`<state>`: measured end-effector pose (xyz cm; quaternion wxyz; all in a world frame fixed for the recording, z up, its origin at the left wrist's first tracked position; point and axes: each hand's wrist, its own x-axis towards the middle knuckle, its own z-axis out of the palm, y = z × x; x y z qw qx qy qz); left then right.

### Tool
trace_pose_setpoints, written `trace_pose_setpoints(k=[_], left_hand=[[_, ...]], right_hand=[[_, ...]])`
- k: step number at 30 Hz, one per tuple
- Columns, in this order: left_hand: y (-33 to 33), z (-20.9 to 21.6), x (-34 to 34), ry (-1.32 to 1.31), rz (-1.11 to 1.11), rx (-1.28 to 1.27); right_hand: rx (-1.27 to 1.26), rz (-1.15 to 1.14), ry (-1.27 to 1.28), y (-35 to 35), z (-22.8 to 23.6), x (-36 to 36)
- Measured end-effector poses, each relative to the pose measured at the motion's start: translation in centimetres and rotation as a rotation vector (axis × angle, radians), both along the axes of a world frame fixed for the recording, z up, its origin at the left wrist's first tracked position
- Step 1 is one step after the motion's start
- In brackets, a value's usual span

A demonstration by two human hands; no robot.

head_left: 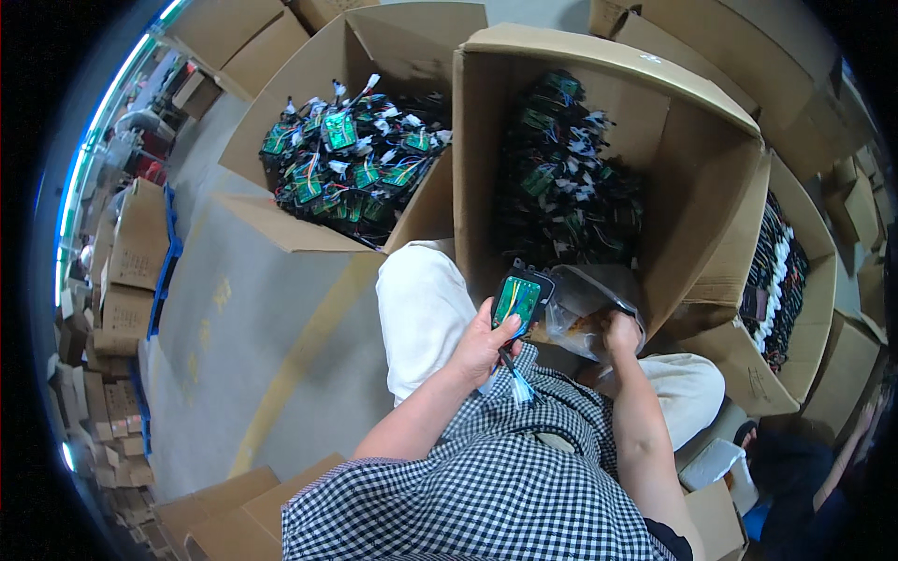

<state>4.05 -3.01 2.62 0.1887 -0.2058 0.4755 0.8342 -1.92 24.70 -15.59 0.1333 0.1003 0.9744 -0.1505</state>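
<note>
My left hand (488, 344) is closed round a black plastic housing with a green circuit board (517, 297) set in it. The thumb lies across the board's lower edge, and dark cables with white and blue wire ends (520, 385) hang below. At the mouth of a clear plastic bag (572, 304) is my right hand (619, 333), its fingers curled and partly hidden by the plastic. What those fingers hold, if anything, cannot be made out. Both hands are above my lap, in front of a tall open cardboard box (697, 201) with many wired boards (566, 178) inside.
Further left, an open carton (248, 154) is heaped with wired green boards (351, 154). Another carton (806, 360) at right holds dark bundled parts with white connectors (774, 280). A person in dark clothes (795, 472) is at lower right. Stacked boxes (131, 252) line the left aisle.
</note>
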Motion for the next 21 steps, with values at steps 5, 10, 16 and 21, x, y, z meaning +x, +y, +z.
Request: trace_pose_setpoints(k=[5, 10, 16, 21], left_hand=[[0.6, -0.3, -0.4, 0.003, -0.012, 0.023], [0.1, -0.6, -0.9, 0.063, -0.033, 0.25], [1.2, -0.2, -1.9, 0.063, -0.1, 0.524], [2.5, 0.2, -1.7, 0.047, -0.195, 0.516]], right_hand=[[-0.093, -0.072, 0.141, -1.2, 3.1, -0.8], [-0.663, -0.119, 0.287, -3.2, 7.3, -1.1], [-1.077, -0.008, 0.283, -5.8, 15.6, 0.7], [-0.666, 0.347, 0.482, -6.4, 19.0, 1.8]])
